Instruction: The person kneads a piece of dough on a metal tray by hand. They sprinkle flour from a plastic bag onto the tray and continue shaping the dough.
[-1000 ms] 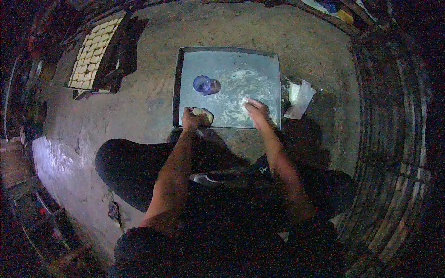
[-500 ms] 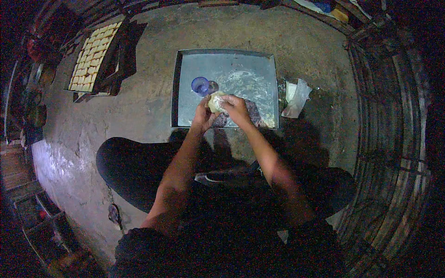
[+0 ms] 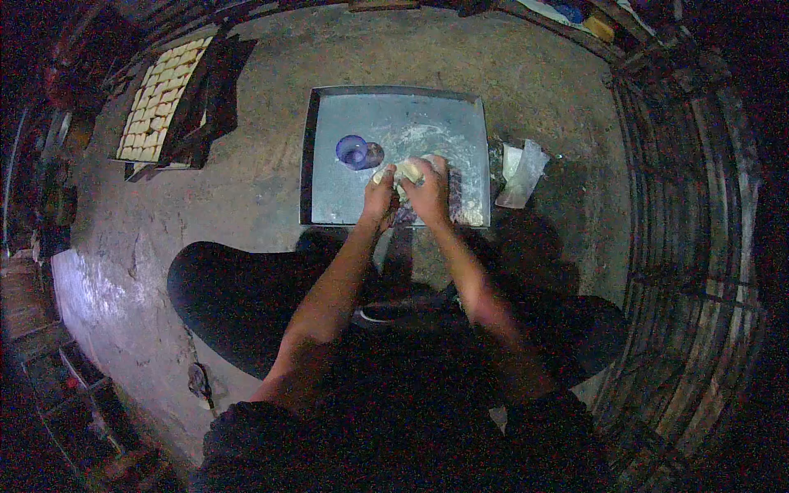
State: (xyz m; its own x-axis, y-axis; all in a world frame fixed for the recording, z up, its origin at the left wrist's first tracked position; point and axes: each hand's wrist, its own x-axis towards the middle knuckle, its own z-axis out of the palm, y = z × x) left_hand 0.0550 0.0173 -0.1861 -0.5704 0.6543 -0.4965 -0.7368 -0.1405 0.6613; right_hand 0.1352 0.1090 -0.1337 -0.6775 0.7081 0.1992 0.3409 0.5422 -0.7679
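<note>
Over the near part of a metal tray, my two hands work close together on pale dough. My right hand is closed around the dough, a lump of it showing at the thumb. My left hand is closed too, with a smaller bit of dough poking out at its fingertips. Whether the two bits are joined is hidden by the fingers. White flour is smeared across the tray's middle and right. Left of my hands, a clear purplish-blue cup stands in the tray.
A tray of pale dough pieces in rows rests on a dark support at the far left. Just right of the metal tray, a clear plastic bag with something white lies on the concrete floor. Slatted wood lines the right side.
Both hands have shifted slightly right and turned. The dough, earlier one rounded lump between them, now shows as a bit at each hand.
</note>
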